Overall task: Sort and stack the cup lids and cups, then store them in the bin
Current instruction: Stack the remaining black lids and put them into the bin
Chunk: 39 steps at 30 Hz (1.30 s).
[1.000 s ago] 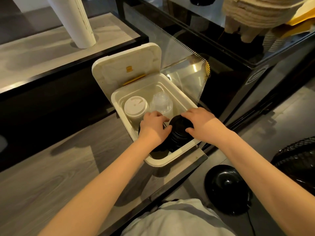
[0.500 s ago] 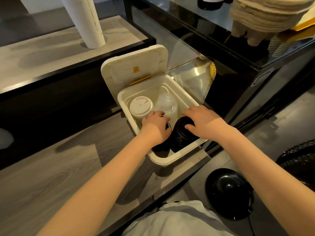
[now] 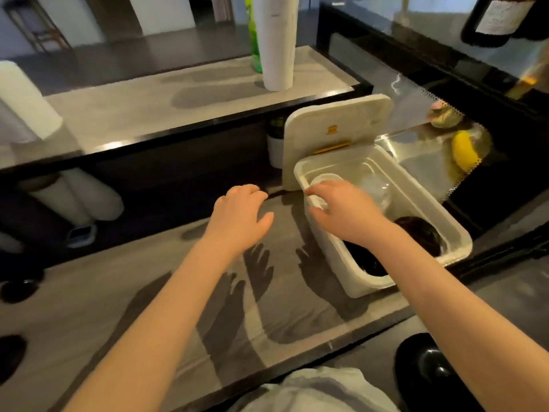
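Centrally in the head view, the left hand (image 3: 237, 221) is held over the grey counter (image 3: 118, 292), fingers spread and relaxed, with nothing gripped. The right hand (image 3: 347, 215) is held above the left wall of the white bin (image 3: 457, 233), fingers loosely extended and apart; nothing is seen pinched, though the fingertips are blurred. Inside the bin, a white cup lid (image 3: 322, 179) and a clear domed piece (image 3: 374, 188) are seen at the far end, and stacked black lids (image 3: 421, 233) at the near end. The bin's cover (image 3: 335, 129) is stood upright behind.

Left hand (image 3: 240, 215) out of bin (image 3: 332, 255), right hand (image 3: 347, 215) off black lids (image 3: 421, 233).
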Each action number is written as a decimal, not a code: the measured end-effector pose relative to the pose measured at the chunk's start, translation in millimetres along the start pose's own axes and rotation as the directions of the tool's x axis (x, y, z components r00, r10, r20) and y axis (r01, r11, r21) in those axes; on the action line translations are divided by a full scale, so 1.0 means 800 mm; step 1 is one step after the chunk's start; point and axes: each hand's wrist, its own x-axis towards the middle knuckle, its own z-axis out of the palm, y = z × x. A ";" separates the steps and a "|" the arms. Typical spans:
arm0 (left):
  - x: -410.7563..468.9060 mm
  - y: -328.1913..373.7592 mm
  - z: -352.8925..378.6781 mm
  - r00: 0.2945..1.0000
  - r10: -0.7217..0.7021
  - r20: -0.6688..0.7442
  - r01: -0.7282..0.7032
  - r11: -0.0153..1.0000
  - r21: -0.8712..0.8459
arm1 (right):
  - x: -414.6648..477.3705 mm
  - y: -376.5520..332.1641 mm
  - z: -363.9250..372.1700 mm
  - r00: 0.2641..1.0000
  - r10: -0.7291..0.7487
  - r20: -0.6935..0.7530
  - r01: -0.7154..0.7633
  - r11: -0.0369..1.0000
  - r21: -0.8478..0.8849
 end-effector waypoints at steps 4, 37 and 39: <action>-0.054 -0.098 0.008 0.991 -0.113 0.077 0.114 0.993 -0.014 | 0.024 -0.092 0.048 0.995 -0.058 0.078 0.058 0.998 0.006; -0.333 -0.694 0.058 0.319 -0.909 0.268 0.923 0.234 -0.305 | 0.214 -0.581 0.395 0.723 -0.231 0.651 0.238 0.968 0.079; -0.331 -0.696 0.063 0.303 -0.922 0.241 0.933 0.236 -0.272 | 0.223 -0.591 0.405 0.724 -0.240 0.647 0.230 0.968 0.101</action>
